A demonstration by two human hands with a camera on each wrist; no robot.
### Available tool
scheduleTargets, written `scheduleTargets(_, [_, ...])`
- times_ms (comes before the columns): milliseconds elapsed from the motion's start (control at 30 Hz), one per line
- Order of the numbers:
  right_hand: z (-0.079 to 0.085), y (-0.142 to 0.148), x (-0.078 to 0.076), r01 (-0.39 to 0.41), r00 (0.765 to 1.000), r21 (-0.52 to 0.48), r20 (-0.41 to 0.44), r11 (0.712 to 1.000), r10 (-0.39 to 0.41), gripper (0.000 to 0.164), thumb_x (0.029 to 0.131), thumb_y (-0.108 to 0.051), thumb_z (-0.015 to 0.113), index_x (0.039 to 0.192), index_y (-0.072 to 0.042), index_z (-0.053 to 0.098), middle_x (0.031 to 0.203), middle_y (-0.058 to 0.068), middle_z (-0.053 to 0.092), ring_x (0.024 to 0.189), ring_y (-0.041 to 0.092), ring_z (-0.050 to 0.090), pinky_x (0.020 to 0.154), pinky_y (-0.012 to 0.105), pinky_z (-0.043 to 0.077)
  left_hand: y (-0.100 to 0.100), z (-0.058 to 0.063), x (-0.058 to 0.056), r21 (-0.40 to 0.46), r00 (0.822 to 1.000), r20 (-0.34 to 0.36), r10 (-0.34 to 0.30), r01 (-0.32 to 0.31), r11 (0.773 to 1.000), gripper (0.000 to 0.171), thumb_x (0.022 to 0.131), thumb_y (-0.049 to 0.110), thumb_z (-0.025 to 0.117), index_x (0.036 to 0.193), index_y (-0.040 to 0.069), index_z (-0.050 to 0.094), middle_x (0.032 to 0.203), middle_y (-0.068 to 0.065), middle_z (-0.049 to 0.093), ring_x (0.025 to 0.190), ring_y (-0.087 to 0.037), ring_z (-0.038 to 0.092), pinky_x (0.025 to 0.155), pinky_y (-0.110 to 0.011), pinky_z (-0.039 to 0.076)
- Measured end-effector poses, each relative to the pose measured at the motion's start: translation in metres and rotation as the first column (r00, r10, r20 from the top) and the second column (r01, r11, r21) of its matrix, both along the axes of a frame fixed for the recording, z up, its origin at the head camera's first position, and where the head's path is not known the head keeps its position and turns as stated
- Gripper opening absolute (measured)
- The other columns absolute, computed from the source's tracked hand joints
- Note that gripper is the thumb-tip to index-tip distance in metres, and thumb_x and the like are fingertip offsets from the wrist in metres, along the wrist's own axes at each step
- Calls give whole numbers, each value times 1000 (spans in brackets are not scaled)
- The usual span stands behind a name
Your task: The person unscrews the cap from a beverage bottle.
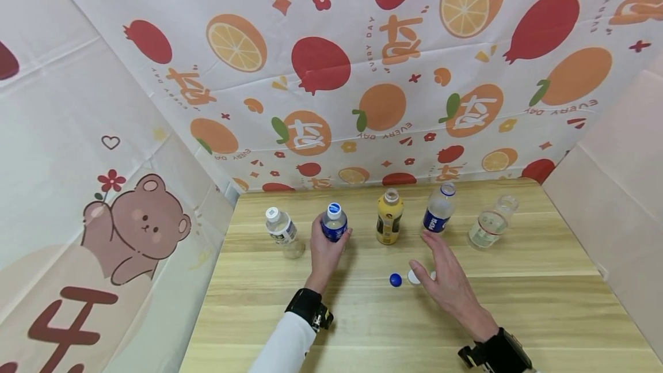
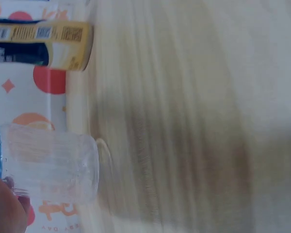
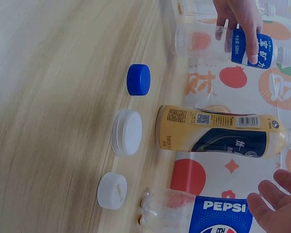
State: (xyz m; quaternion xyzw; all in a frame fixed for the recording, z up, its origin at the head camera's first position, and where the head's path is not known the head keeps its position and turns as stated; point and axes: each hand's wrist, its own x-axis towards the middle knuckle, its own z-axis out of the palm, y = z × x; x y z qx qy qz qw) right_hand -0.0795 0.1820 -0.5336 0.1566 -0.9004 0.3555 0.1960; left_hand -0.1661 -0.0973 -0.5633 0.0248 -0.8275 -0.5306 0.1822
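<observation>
My left hand (image 1: 326, 252) grips a clear bottle with a blue label (image 1: 334, 228) around its middle; a white cap with blue print tops it. In the right wrist view, the fingers curl over that label (image 3: 264, 51). My right hand (image 1: 450, 281) is spread with nothing in its grasp, fingertips close in front of the Pepsi bottle (image 1: 440, 206), which has an uncapped mouth. Beneath and beside this hand lie a blue cap (image 1: 396, 280) and two white caps (image 3: 127, 132), one mostly covered in the head view. Between the hands stands an uncapped yellow bottle (image 1: 389, 217).
A clear bottle with a white cap (image 1: 280, 226) stands left of my left hand. Farther right is a clear uncapped bottle with a pale label (image 1: 492, 224). The wooden table (image 1: 373, 327) meets a fruit-print cloth (image 1: 352, 148) at the back.
</observation>
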Motion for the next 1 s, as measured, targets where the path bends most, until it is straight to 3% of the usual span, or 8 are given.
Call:
scheduleTargets(233, [0, -5, 0, -20, 1000, 0, -10, 1000, 20, 62, 93, -21, 74, 142, 8, 49, 147, 27, 49, 135, 45, 47, 107, 63, 39, 4, -1, 13, -112, 992, -103, -67, 56, 992, 73, 77, 21, 90, 137, 4, 51, 126, -16, 61, 116, -34, 61, 101, -54, 51])
scheduleTargets(433, [1, -12, -2, -48, 999, -3, -24, 999, 48, 61, 92, -19, 75, 140, 8, 50, 141, 28, 52, 130, 44, 51, 106, 59, 42, 7, 3, 26, -192, 982, -118, -150, 125, 973, 75, 76, 21, 91, 138, 7, 51, 127, -13, 58, 116, -30, 60, 101, -51, 51])
scheduleTargets(733, [9, -26, -5, -51, 997, 8, 59, 999, 50, 58, 98, -26, 71, 143, 5, 50, 141, 24, 55, 130, 42, 52, 107, 60, 43, 15, 5, 42, -324, 971, -82, -226, 188, 927, 77, 75, 30, 93, 137, 11, 52, 126, -12, 56, 115, -29, 60, 99, -50, 53])
scheduleTargets(1000, [15, -37, -13, -68, 998, 29, 19, 997, 67, 50, 99, -24, 70, 139, 2, 55, 123, 15, 66, 113, 30, 64, 94, 50, 55, 20, 4, 51, -448, 948, -135, -290, 202, 871, 82, 70, 34, 97, 137, 12, 54, 121, -10, 57, 106, -27, 63, 89, -47, 56])
